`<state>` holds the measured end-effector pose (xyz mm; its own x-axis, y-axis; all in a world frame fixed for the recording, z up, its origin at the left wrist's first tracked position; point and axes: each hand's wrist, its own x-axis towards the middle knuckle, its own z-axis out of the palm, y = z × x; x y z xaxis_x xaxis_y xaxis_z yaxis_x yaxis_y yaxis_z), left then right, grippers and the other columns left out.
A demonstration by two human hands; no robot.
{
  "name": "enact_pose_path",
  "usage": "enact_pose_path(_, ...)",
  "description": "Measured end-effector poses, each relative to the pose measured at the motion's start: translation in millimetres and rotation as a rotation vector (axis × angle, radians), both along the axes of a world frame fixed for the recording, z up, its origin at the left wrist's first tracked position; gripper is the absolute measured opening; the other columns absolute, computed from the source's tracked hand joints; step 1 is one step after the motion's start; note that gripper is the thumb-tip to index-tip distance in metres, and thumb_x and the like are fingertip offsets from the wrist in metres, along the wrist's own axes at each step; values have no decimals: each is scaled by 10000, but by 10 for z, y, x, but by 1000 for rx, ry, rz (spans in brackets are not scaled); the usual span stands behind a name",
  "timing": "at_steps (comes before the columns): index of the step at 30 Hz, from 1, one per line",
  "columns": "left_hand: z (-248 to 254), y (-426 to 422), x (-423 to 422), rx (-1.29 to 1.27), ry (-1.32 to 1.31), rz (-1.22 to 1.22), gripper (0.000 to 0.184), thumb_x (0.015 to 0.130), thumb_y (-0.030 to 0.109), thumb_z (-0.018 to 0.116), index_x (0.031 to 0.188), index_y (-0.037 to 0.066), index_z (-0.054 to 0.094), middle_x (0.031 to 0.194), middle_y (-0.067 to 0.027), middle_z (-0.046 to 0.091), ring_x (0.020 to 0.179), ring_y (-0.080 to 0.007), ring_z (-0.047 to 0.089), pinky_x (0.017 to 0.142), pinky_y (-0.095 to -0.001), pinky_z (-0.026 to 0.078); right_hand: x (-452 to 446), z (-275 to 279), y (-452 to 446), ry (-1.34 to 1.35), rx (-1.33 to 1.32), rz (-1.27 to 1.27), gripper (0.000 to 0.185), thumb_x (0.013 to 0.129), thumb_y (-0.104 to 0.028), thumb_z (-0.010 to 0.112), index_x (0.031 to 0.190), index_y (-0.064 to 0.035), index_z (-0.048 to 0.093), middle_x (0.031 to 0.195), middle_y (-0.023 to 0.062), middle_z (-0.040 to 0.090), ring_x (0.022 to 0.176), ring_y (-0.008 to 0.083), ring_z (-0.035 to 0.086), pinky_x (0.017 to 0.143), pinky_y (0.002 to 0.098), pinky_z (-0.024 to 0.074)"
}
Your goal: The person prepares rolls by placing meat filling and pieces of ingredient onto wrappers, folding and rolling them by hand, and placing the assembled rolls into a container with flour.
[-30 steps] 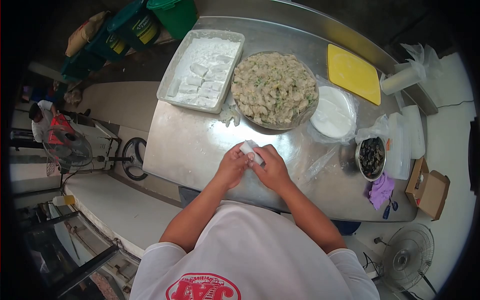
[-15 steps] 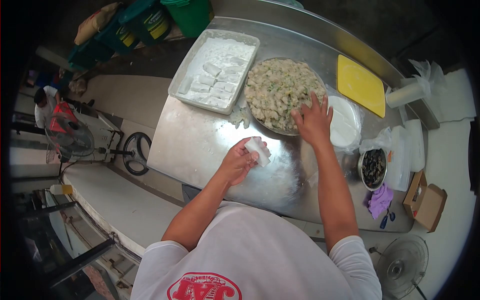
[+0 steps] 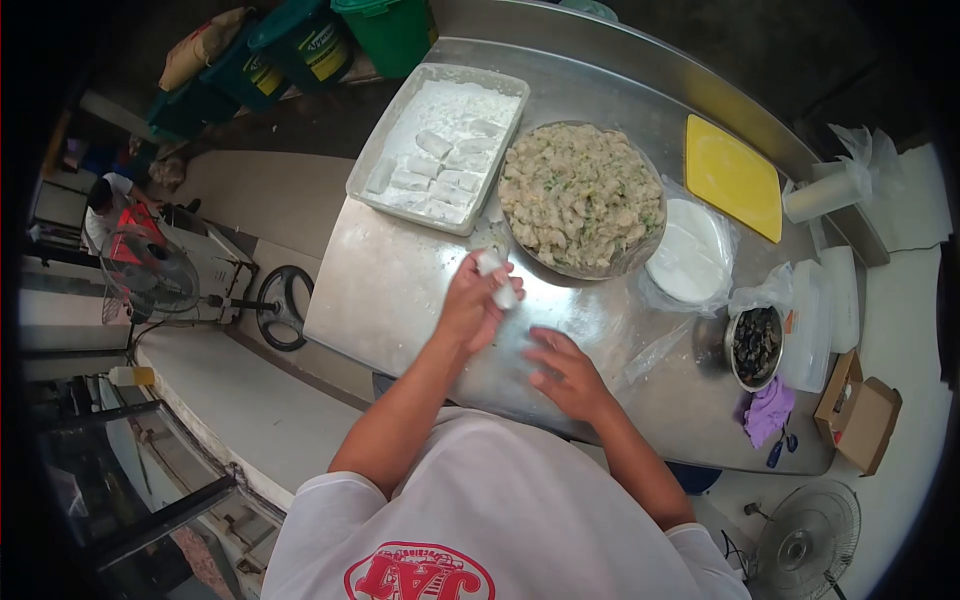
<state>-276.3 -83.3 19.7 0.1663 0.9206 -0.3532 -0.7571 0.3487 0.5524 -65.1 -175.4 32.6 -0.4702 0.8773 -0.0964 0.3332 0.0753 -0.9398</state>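
My left hand (image 3: 471,304) is closed round a small white roll (image 3: 497,279), held above the steel table in front of the tray. To its right, my right hand (image 3: 566,375) is open over the table, fingers apart and a little blurred, with nothing in it. A pale tray (image 3: 359,190) of white powder holds several white rolls (image 3: 434,144) lying in the powder. Beside the tray stands a large round bowl heaped with a chunky pale mixture (image 3: 580,195) flecked with green. A stack of round white wrappers (image 3: 690,250) lies on plastic to the right of the bowl.
At the right are a yellow board (image 3: 733,177), a bowl of dark pieces (image 3: 756,347), a purple cloth (image 3: 768,411), an open cardboard box (image 3: 858,412) and a fan (image 3: 806,540). Green bins (image 3: 385,32) stand beyond the table. Another person (image 3: 108,207) is at the far left.
My right hand has come back from the edge of the large bowl towards me. My left hand has risen slightly, and the white piece in it now looks narrower and rolled.
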Motion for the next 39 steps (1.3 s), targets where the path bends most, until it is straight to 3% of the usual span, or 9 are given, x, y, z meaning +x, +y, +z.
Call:
enact_pose_path(4, 413, 744, -448, 129, 369, -167, 483, 997, 151, 669, 1427, 142, 449, 1058, -68, 645, 775, -141, 627, 592, -314, 509, 258, 11, -245, -16, -80, -78, 321, 917, -166, 731, 1214, -45, 715, 1375, 164, 617, 1281, 281, 595, 1034, 371, 490)
enact_pose_path(8, 769, 1766, -950, 486, 1151, -321, 569, 930, 146, 719, 1456, 217, 514, 966, -45, 630, 747, -101, 578, 651, -276, 493, 488, 20, -431, -108, -27, -269, 285, 899, -169, 752, 1147, -31, 730, 1230, 145, 692, 1143, 290, 668, 950, 375, 536)
enact_pose_path(16, 938, 2957, -1208, 1002, 2078, -559, 579, 815, -2, 693, 1370, 149, 623, 1312, -183, 667, 1182, -358, 655, 1013, -416, 528, 574, -3, -637, -192, 48, -406, 248, 871, -110, 752, 1097, -11, 734, 1181, 166, 702, 1117, 299, 678, 960, 371, 534)
enact_pose_path(26, -71, 3188, -1320, 989, 1973, -690, 397, 917, 103, 642, 1314, 115, 658, 1399, -185, 604, 1261, -365, 598, 1077, -440, 484, 508, 155, -813, -272, 131, -520, 211, 859, -86, 761, 1061, -23, 747, 1142, 157, 715, 1087, 316, 686, 949, 387, 543)
enact_pose_path(29, 57, 3036, -1174, 572, 2190, -797, 373, 935, 143, 637, 1306, 115, 654, 1303, -196, 653, 1179, -373, 642, 1002, -458, 528, 543, 165, -836, -272, 161, -542, 202, 860, -90, 764, 1050, -27, 749, 1136, 147, 714, 1081, 321, 675, 941, 398, 543)
enact_pose_path(32, 154, 2860, -999, 827, 2325, -382, 278, 907, 136, 668, 1180, 92, 690, 1108, -202, 699, 1038, -379, 683, 883, -469, 559, 592, 130, -824, -250, 188, -548, 195, 858, -96, 765, 1041, -28, 749, 1123, 138, 713, 1077, 325, 666, 934, 405, 543)
enact_pose_path(36, 746, 1973, 462, 913, 1561, -364, 89, 867, 89, 716, 915, 35, 663, 879, -164, 685, 827, -326, 682, 754, -419, 540, 646, 66, -758, -217, 220, -523, 203, 852, -82, 765, 1047, -27, 755, 1134, 147, 717, 1079, 312, 686, 935, 389, 551)
enact_pose_path(37, 924, 1641, 860, 805, 1429, -529, 153, 875, 134, 785, 896, 49, 660, 754, -52, 661, 702, -142, 600, 663, -339, 520, 665, 79, -737, -220, 225, -529, 203, 852, -82, 765, 1047, -27, 755, 1134, 147, 717, 1079, 312, 686, 935, 389, 551)
enact_pose_path(39, 854, 1261, 1503, 1061, 1284, -710, 130, 908, 180, 724, 951, 59, 743, 900, -141, 749, 877, -312, 731, 795, -420, 563, 682, 107, -693, -211, 266, -513, 201, 851, -78, 763, 1044, -23, 756, 1120, 145, 722, 1067, 313, 690, 927, 390, 556)
